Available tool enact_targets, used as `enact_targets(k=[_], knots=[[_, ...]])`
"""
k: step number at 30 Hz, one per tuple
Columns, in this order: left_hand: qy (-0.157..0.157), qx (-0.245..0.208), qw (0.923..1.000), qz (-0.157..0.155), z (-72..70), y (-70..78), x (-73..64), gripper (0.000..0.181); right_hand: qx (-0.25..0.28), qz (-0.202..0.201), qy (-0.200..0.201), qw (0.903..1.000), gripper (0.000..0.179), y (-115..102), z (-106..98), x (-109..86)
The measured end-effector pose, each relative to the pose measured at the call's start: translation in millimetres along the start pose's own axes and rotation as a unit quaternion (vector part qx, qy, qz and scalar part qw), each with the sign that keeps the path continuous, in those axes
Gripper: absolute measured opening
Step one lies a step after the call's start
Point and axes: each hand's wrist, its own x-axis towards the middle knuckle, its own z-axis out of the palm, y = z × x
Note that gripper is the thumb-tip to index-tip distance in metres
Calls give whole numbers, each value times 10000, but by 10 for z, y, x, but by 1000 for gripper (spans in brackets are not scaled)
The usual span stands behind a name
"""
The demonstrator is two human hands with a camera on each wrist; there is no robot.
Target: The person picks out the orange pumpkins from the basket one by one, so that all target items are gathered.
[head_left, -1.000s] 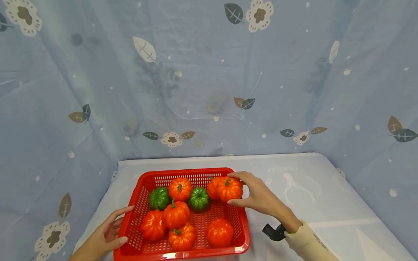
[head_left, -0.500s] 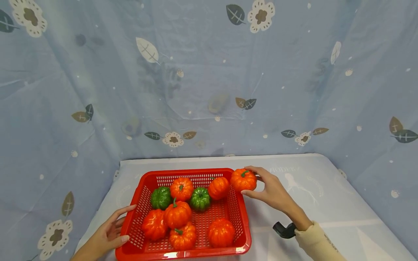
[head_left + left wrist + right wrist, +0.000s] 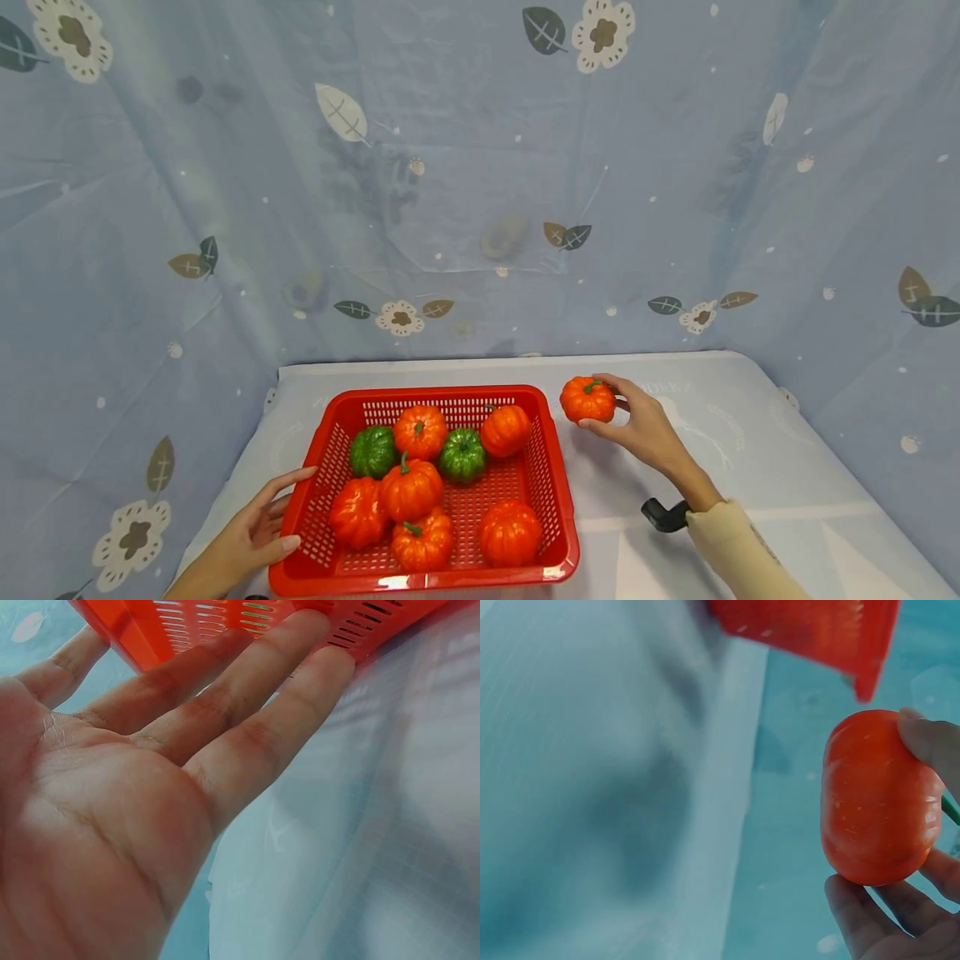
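My right hand (image 3: 645,429) holds a small orange pumpkin (image 3: 588,400) with a green stem, raised above the table just right of the basket. In the right wrist view the thumb and fingers grip opposite sides of this pumpkin (image 3: 881,799). A red plastic basket (image 3: 564,500) holds several orange pumpkins (image 3: 411,490) and two green ones, one green pumpkin (image 3: 462,456) in the middle and another (image 3: 373,452) at the left. My left hand (image 3: 251,533) lies against the basket's left side, fingers extended; in the left wrist view its fingertips touch the slotted wall (image 3: 364,626).
The basket stands on a table with a pale printed cloth (image 3: 712,483). A blue patterned curtain (image 3: 480,183) hangs behind and on both sides. A black strap piece (image 3: 664,515) sticks out at my right wrist.
My right hand has lifted the orange pumpkin out of the basket's back right corner and carried it right, past the rim. The left hand has stayed at the basket's left side.
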Motion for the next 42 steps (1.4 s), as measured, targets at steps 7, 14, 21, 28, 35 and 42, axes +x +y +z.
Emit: enact_targets(k=[7,14,21,28,35,42], knots=[[-57,-159,9998,61,14,26,-7,73,-218,372,17,9991,80,306,47,53],[-134,-213,9996,92,17,24,-21,73,-287,793,27,9964,80,548,68,123],[-145,-194,9997,54,5,16,2,74,-322,1267,-104,9914,81,744,86,162],[-111,-130,9999,8,5,-1,8,76,-234,1540,-203,9876,82,806,86,171],[-140,-91,9998,97,11,16,6,75,-125,1567,-282,9872,84,814,88,178],[-175,-91,9997,146,15,12,0,73,-227,1342,-190,9905,85,751,10,171]])
